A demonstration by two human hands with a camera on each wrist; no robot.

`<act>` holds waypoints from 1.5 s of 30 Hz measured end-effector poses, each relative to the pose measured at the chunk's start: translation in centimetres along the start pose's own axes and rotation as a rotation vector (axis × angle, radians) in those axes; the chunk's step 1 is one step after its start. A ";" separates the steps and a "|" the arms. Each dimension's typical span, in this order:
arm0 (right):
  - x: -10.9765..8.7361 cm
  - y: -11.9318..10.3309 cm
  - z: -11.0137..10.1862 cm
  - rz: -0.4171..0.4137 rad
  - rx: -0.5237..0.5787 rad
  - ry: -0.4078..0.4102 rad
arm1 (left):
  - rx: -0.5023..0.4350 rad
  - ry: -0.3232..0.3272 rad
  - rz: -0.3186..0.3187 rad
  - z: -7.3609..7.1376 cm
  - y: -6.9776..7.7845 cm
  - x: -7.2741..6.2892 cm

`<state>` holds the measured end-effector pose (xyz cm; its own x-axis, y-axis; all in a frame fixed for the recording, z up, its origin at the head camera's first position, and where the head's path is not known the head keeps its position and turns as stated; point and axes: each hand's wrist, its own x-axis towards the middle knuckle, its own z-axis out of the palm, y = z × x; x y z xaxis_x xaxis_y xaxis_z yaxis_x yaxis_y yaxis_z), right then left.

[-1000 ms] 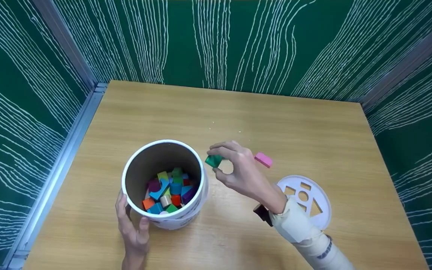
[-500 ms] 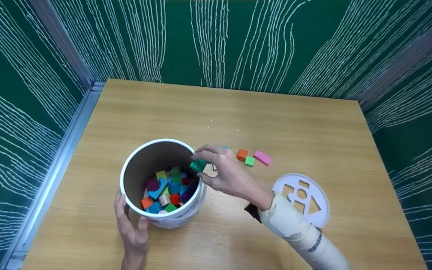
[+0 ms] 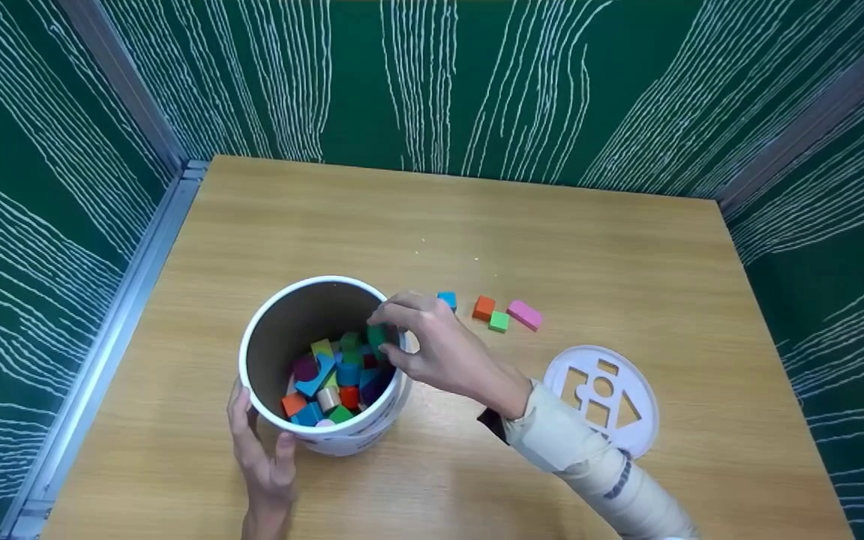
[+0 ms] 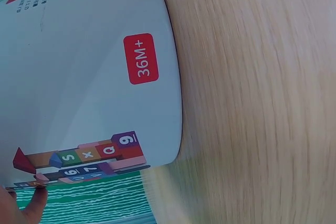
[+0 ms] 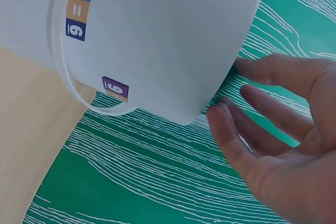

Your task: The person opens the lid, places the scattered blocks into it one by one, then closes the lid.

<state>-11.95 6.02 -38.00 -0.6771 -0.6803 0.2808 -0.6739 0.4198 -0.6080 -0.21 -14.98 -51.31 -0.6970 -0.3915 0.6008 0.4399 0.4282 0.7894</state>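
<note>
A white bucket [image 3: 315,282] stands on the wooden table, with several coloured toy blocks [image 3: 328,397] inside. Against its near left side rests my left hand [image 3: 267,472], fingers along the outer wall and thumb at the front below the rim. In the left wrist view, fingertips [image 4: 35,203] touch the bucket's printed wall [image 4: 79,82]. My right hand [image 3: 432,337] pinches a green block [image 3: 376,337] at the right rim, holding it over the opening. Seen from the right wrist, that hand [image 5: 278,124] has its fingertips at the rim; the bucket wall [image 5: 157,51] hides most of the block.
To the right of the bucket lie a blue block [image 3: 447,299], an orange block [image 3: 484,307], a light green block [image 3: 499,322] and a pink block [image 3: 525,315]. A white round lid [image 3: 646,409] with shaped holes sits by the right forearm. Green patterned walls [image 3: 432,90] enclose the table.
My right hand has carried the green block leftward from beside the bucket to over its rim. The blue, orange and light green blocks behind the hand have come into view. My left hand stays put.
</note>
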 end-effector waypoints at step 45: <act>-0.7 5.7 0.5 0.068 -0.032 0.136 | 0.014 -0.017 -0.011 -0.3 -2.4 -0.9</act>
<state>-15.16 8.61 -42.04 -0.7538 -0.5626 0.3395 -0.6329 0.4826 -0.6054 -0.51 -15.92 -53.73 -0.7113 -0.3824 0.5897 0.4242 0.4354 0.7940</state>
